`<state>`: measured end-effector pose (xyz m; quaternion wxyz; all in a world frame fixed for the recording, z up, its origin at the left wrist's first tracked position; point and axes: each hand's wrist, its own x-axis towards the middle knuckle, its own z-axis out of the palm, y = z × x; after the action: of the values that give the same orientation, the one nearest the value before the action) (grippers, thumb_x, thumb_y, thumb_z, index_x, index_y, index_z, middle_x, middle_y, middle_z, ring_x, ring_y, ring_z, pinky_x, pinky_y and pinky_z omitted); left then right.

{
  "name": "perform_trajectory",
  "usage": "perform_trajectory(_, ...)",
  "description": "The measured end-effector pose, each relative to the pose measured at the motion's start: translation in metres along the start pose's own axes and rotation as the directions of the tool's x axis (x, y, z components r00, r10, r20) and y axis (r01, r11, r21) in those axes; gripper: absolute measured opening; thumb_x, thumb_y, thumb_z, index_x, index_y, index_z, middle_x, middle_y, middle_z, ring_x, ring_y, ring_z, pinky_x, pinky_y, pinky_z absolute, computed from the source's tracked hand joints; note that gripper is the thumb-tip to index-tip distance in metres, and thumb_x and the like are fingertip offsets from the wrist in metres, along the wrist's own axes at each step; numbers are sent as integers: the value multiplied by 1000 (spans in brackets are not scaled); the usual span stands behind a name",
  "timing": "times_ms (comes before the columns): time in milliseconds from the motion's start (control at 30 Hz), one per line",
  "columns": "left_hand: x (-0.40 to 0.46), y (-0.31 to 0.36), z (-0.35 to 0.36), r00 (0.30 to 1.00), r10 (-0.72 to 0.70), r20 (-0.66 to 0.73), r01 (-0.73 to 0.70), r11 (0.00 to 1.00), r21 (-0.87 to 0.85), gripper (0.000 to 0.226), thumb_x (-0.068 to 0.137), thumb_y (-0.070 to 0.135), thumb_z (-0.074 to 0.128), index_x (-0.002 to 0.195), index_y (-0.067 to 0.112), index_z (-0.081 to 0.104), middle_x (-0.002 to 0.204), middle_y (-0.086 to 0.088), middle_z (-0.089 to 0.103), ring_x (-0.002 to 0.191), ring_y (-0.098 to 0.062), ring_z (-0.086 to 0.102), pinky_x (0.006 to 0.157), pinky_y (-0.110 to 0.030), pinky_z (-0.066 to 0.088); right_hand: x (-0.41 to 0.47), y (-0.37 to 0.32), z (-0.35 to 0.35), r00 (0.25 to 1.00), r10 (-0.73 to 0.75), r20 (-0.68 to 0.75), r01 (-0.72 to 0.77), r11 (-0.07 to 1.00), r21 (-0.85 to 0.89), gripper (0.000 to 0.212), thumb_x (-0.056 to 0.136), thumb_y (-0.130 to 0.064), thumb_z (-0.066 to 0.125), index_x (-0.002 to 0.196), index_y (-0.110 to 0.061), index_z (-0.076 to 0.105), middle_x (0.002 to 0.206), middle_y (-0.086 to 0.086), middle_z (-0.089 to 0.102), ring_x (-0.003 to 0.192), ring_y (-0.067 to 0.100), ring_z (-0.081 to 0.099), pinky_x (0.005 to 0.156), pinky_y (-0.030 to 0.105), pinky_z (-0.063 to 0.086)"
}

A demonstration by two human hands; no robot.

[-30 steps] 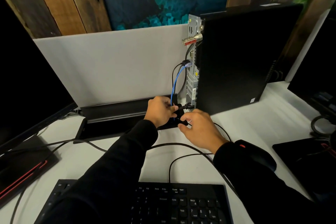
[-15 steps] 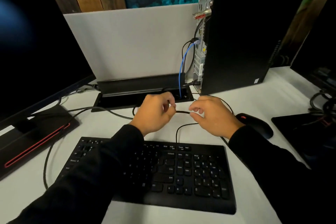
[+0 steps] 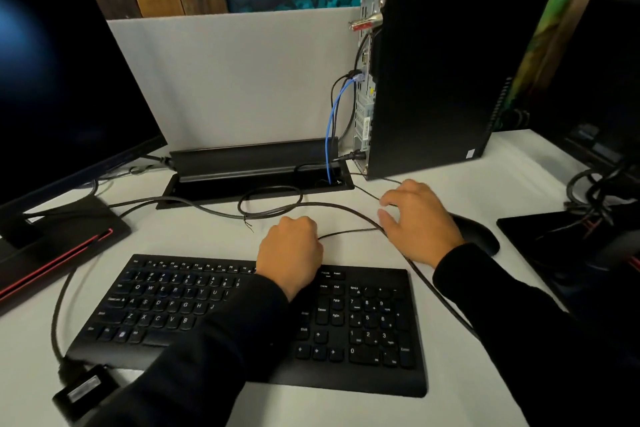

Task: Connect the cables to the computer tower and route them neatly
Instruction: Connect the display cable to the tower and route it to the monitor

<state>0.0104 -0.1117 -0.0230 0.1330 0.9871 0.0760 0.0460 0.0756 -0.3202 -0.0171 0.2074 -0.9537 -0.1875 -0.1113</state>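
Observation:
The black computer tower (image 3: 436, 73) stands upright at the back right, its rear panel (image 3: 366, 87) facing left. A blue cable (image 3: 330, 125) and black cables run from that panel down into the desk's cable trough (image 3: 256, 180). My left hand (image 3: 290, 251) is curled into a fist at the keyboard's top edge and grips a thin black cable (image 3: 349, 231) that comes out on its right side. My right hand (image 3: 417, 220) hovers with spread, relaxed fingers over the desk beside the mouse (image 3: 479, 236), holding nothing. A thicker black cable (image 3: 207, 210) loops across the desk behind both hands.
A black keyboard (image 3: 194, 315) lies under my forearms. A monitor (image 3: 62, 62) on a red-edged stand (image 3: 59, 243) fills the left. A power brick (image 3: 81, 390) sits at the front left. Another monitor base (image 3: 568, 253) with tangled cables is on the right.
Both hands have drawn back from the foot of the tower's rear panel to the keyboard's top edge. The right hand has opened and spread, and the view has pulled back.

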Motion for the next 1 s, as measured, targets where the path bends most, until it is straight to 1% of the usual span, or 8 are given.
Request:
perform_trajectory(133, -4, -4, -5, 994, -110, -6, 110, 994, 8, 28, 94, 25, 51, 121, 25, 58, 98, -5, 55, 87, -26, 48, 72, -35, 41, 3, 24, -3, 981, 184, 67, -175, 976, -126, 45, 101, -28, 57, 144, -14, 55, 140, 12, 50, 130, 31, 46, 108, 40, 45)
perform_trajectory(367, 1, -9, -1, 998, -5, 67, 9, 998, -62, 58, 86, 4, 50, 135, 31, 64, 135, -2, 54, 130, -31, 46, 99, -40, 50, 13, -1, 12, 981, 73, 177, -78, 997, 22, 38, 105, -20, 54, 142, -13, 60, 142, 5, 58, 133, 24, 52, 113, 35, 41)
perform_trajectory(467, 7, -9, -6, 999, -28, 26, 27, 999, 47, 27, 88, 11, 51, 107, 14, 70, 116, -7, 64, 117, -33, 55, 84, -38, 49, 22, -7, 20, 980, 35, 196, -40, 999, 25, 23, 103, -14, 52, 95, -13, 73, 101, 5, 68, 99, 25, 65, 86, 35, 53)
perform_trajectory(567, 15, -16, -15, 996, -76, 41, 71, 992, 107, 27, 95, 34, 58, 107, 11, 65, 112, -8, 60, 107, -32, 59, 77, -36, 44, 27, -15, 21, 978, 52, 202, -78, 989, 122, 41, 101, -10, 49, 60, -13, 50, 64, 6, 51, 63, 17, 50, 58, 27, 40)
perform_trajectory(700, 21, -38, -17, 983, -171, 71, 156, 972, 174, 38, 100, 46, 54, 113, 13, 65, 117, -10, 65, 108, -34, 63, 82, -41, 49, 35, -23, 22, 974, 25, 227, -97, 945, 312, 31, 104, -17, 49, 92, 1, 71, 91, 19, 70, 83, 26, 65, 77, 40, 53)
perform_trajectory(767, 21, -50, -20, 964, -260, 52, 247, 952, 181, 34, 99, 37, 48, 118, 13, 63, 121, -10, 65, 111, -33, 62, 85, -39, 47, 42, -23, 26, 968, 39, 248, -127, 927, 353, 26, 105, -20, 52, 111, -8, 74, 109, 9, 73, 100, 21, 66, 85, 32, 53)
perform_trajectory(900, 20, -56, -29, 939, -333, 84, 307, 924, 229, 42, 97, 39, 45, 128, 14, 59, 128, -10, 63, 116, -32, 61, 87, -39, 47, 57, -31, 34, 976, 67, 209, -129, 946, 298, 49, 100, -26, 64, 148, -22, 52, 143, 5, 52, 124, 26, 59, 110, 41, 47)
perform_trajectory(1000, 21, -48, -31, 959, -262, 111, 235, 948, 213, 46, 94, 37, 54, 134, 16, 51, 125, -10, 62, 114, -32, 60, 82, -38, 46, 71, -39, 38, 983, 82, 166, -116, 972, 206, 49, 101, -22, 64, 148, -14, 53, 149, 10, 50, 138, 30, 46, 113, 39, 40)
